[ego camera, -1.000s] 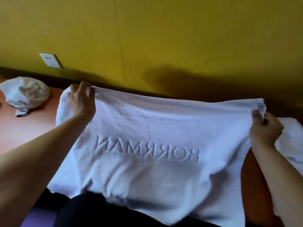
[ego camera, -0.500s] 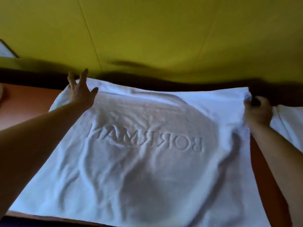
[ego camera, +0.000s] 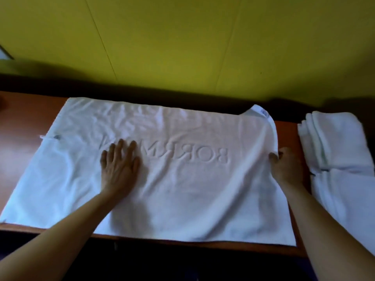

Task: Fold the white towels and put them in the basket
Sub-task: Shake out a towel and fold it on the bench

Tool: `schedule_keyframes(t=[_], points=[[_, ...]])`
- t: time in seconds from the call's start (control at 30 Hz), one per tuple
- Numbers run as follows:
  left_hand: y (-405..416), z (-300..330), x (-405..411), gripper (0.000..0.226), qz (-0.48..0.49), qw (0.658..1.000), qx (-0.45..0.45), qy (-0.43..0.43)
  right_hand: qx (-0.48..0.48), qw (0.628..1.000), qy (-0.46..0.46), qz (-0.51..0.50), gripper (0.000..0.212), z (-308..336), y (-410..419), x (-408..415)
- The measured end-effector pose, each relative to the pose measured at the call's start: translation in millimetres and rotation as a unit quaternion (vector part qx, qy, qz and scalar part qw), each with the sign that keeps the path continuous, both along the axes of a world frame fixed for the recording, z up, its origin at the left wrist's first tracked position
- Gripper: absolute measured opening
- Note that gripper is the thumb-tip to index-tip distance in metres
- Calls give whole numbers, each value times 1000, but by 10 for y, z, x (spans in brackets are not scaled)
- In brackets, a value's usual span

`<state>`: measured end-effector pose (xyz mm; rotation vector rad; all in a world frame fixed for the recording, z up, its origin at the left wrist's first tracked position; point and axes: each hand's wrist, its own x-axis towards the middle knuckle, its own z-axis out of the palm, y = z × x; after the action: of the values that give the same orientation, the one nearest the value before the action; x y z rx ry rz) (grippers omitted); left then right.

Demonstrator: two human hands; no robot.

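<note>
Since earlier, towel (ego camera: 182, 179) dropped flat onto desk (ego camera: 24, 122). Left hand (ego camera: 119, 165) presses its centre, fingers straight; right hand (ego camera: 286, 165) pinches its right edge. Smoothing step; first fold likely next.

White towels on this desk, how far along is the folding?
Done: a stack of white folded towels lies at the right. In hand: a large white embossed towel is spread flat; the left hand presses it, and the right hand grips its edge. Left: folding it. No basket is visible.
</note>
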<state>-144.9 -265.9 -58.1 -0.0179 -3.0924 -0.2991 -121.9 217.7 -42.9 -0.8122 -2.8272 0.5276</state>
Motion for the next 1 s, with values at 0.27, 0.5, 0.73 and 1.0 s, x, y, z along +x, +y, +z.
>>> schedule_keyframes(t=[0.27, 0.5, 0.73, 1.0], points=[[1663, 186, 978, 54, -297, 950, 82, 55, -15, 997, -59, -44, 23, 165, 140, 293], [2836, 325, 1458, 58, -525, 850, -6, -48, -72, 997, -14, 23, 47, 340, 199, -49], [2915, 258, 1513, 53, -515, 855, -52, -35, -189, 981, 39, -3, 45, 367, 264, -700], [2788, 447, 1728, 16, -375, 906, 166, -104, -178, 982, 53, -24, 38, 510, 394, -944]])
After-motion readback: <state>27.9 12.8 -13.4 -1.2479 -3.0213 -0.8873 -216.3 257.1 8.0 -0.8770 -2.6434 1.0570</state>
